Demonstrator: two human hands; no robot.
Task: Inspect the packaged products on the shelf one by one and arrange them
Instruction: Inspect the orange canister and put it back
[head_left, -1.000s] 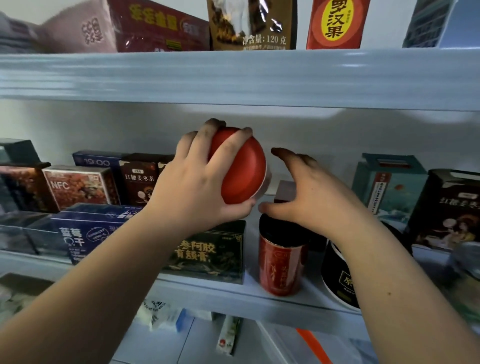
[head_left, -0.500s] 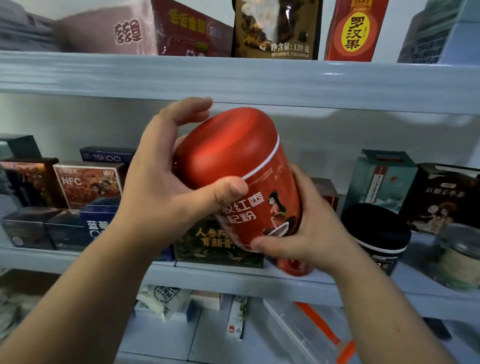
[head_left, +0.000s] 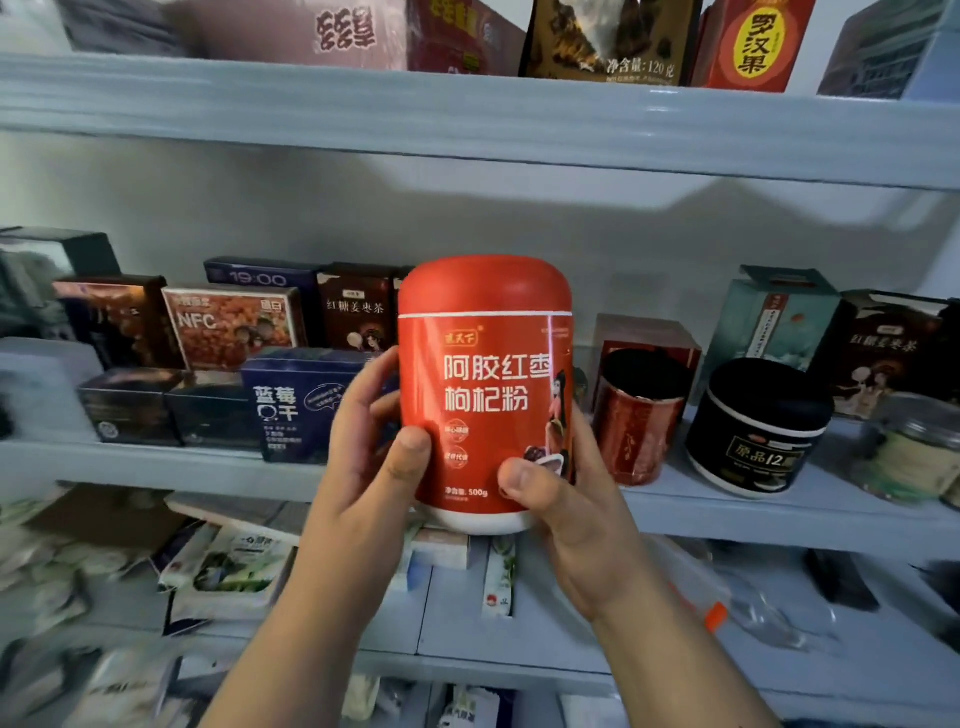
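Observation:
A red jar (head_left: 485, 374) with a domed red lid, white Chinese lettering and a white base is held upright in front of the middle shelf (head_left: 156, 465), its label facing me. My left hand (head_left: 371, 457) grips its left side, thumb on the front. My right hand (head_left: 566, 499) holds its lower right side, thumb on the label. Behind it on the shelf stand a small red can with a black lid (head_left: 636, 415) and a black jar (head_left: 761, 426).
Boxes fill the shelf's left part: a blue blueberry box (head_left: 291, 400), an NFC box (head_left: 231, 325), dark boxes behind. A teal box (head_left: 774, 317), a brown box (head_left: 893, 343) and a glass jar (head_left: 914, 447) stand right. Packets crowd the lower shelf; bags sit on the upper shelf (head_left: 519, 119).
The red jar came off the shelf toward me, went from tilted lid-first to upright with the label facing me, and both hands shifted down to its lower sides.

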